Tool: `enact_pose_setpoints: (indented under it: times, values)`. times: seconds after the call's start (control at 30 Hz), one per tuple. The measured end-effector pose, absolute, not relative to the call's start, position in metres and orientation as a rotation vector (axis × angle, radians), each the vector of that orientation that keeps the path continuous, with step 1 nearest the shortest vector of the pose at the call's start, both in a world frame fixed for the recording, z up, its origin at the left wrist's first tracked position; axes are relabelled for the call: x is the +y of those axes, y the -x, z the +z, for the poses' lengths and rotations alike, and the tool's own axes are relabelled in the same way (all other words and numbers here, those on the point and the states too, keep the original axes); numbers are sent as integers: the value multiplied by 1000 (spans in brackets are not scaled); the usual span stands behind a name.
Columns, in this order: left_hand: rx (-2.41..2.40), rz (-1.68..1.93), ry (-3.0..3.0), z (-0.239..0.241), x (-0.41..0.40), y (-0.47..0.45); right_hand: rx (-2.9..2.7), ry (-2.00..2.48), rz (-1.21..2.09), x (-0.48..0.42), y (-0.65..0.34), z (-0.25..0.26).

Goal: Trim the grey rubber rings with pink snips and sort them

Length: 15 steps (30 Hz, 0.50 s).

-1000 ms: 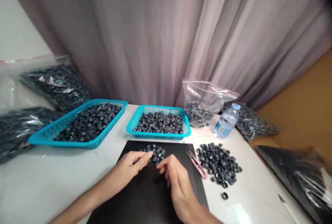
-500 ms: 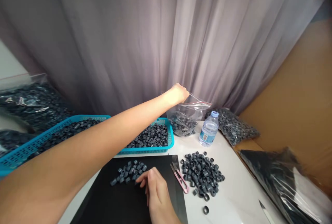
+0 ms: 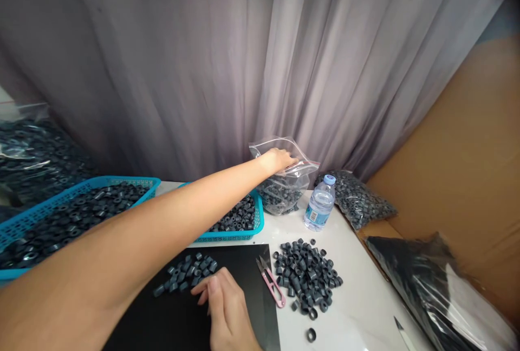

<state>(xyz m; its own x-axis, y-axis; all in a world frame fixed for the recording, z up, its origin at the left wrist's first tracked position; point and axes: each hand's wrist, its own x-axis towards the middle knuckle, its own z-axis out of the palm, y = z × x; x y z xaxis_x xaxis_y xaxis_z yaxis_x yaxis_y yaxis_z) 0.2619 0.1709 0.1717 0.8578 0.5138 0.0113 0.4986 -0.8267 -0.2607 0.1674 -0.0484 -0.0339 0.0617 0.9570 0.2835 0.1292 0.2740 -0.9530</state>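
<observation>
My left hand reaches far forward into the mouth of a clear zip bag partly filled with dark grey plastic rings. Its fingers look loosely spread, with nothing visible in them, though the tips are partly hidden. My right hand hovers low over a black mat, fingers bent and somewhat apart, thumb lying clear of the index fingertip. Just beyond its fingertips lies a small pile of dark grey rings. No ring shows in my right hand. Pink thread snips rest open on the mat's right edge.
A larger ring pile lies right of the mat. Behind are a blue basket and another blue basket, both holding rings. A water bottle stands beside the bag. Filled bags line the right side; a pointed blade lies near.
My left hand has lowered into the bag's mouth and its fingers have loosened from a fist. The bag's opening looks wider. The view has shifted slightly; my right hand stays near the small pile.
</observation>
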Motion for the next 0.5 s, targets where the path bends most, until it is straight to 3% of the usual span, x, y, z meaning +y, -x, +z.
enact_pose_setpoints:
  times: [0.33, 0.5]
  values:
    - [-709, -60, 2900, 173, 164, -223, -1349, 1142, 946, -47, -178, -38]
    - [-661, -493, 2907, 171, 143, -182, -1233, 1197, 790, -53, -180, -38]
